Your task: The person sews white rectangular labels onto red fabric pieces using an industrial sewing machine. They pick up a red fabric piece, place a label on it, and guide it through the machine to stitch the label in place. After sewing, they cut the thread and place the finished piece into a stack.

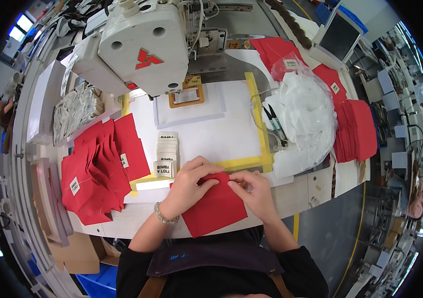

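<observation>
Red fabric piece (215, 212) | left hand (190, 183): pinching its top edge | right hand (256, 192): pinching upper-right corner

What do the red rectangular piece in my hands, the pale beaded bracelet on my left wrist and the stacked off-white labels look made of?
Red rectangular piece: probably matte cloth, judging by its dull face and soft edge.
Pale beaded bracelet: likely glass, stone or plastic; its beads look slightly glossy.
Stacked off-white labels: perhaps matte fabric, showing no glare; paper is possible.
</observation>
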Demonstrator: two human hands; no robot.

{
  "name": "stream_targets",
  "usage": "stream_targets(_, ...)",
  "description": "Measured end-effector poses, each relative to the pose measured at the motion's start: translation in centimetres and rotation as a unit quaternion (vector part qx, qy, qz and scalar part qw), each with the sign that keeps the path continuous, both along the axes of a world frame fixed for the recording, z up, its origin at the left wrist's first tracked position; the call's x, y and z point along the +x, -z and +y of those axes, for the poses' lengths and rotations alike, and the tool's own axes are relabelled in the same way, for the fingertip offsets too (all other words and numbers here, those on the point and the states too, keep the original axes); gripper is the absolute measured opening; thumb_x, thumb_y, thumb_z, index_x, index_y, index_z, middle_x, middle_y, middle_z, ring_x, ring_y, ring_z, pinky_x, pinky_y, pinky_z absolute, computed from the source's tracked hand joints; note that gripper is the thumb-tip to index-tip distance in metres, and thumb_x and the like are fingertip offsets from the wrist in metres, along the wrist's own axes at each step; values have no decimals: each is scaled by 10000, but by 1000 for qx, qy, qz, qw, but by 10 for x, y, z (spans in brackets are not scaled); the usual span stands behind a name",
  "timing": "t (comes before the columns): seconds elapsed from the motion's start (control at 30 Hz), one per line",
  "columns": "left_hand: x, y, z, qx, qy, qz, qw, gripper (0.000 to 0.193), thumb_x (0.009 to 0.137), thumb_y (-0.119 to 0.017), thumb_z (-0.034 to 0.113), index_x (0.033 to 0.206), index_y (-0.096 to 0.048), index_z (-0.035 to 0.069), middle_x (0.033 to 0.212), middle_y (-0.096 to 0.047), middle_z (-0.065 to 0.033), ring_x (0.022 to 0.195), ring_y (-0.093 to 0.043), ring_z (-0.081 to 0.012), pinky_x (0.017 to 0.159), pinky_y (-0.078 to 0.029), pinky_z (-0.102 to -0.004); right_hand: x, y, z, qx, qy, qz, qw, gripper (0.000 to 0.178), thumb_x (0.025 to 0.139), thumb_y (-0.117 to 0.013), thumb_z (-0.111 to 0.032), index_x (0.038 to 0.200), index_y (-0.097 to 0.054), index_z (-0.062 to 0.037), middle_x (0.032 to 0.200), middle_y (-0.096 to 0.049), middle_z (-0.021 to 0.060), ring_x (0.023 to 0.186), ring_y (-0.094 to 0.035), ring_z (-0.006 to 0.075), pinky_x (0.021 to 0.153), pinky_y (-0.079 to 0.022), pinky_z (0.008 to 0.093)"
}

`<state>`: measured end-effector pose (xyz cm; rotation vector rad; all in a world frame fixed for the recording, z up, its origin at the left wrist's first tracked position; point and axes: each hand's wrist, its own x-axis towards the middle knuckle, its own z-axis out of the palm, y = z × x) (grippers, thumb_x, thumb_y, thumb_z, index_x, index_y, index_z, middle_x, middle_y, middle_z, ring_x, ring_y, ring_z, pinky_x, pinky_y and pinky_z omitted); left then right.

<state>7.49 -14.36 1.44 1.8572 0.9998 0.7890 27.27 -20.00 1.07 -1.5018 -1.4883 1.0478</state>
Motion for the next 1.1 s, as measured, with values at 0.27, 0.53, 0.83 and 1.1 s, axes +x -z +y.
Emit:
stream_targets(0.27, -2, -6, 3, -13, 8, 18, 1000, 356, 706, -781, -28, 1050, -721, 39, 917, -669, -93, 840, -632, -221, 756, -523, -317, 5, 0, 7, -173, -14, 236, 956, 85, 925, -652, -66, 958, -667, 11, 738, -622, -19, 567, -487, 9, 489, -359, 178)
stream_targets(0.53, -4, -1, 0, 98, 7, -10, 995, 248, 726, -778, 25, 966, -754, 83, 920, -699, -37, 818, -616, -203, 748, -466, -315, 6, 3, 7, -182, -9, 243, 953, 123, 951, -629, -109, 951, -663, 9, 694, -574, -29, 524, -462, 14, 452, -349, 188)
stream_targets(0.83, -2, 7, 1, 100, -13, -3, 995, 193, 708, -793, 32, 881, -744, 102, 960, -681, -27, 870, -599, -197, 753, -444, -304, 3, 2, 7, -174, -5, 231, 957, 128, 954, -630, -120, 952, -663, 4, 683, -563, -32, 512, -457, 21, 450, -351, 193)
stream_targets(1.1, -9, -2, -2, 141, 38, 75, 986, 119, 762, -739, 28, 806, -658, 102, 971, -650, -17, 916, -579, -205, 804, -391, -337, 7, 2, 4, -147, 0, 164, 975, 107, 941, -633, -98, 960, -634, 7, 724, -592, 2, 550, -495, 21, 460, -354, 211)
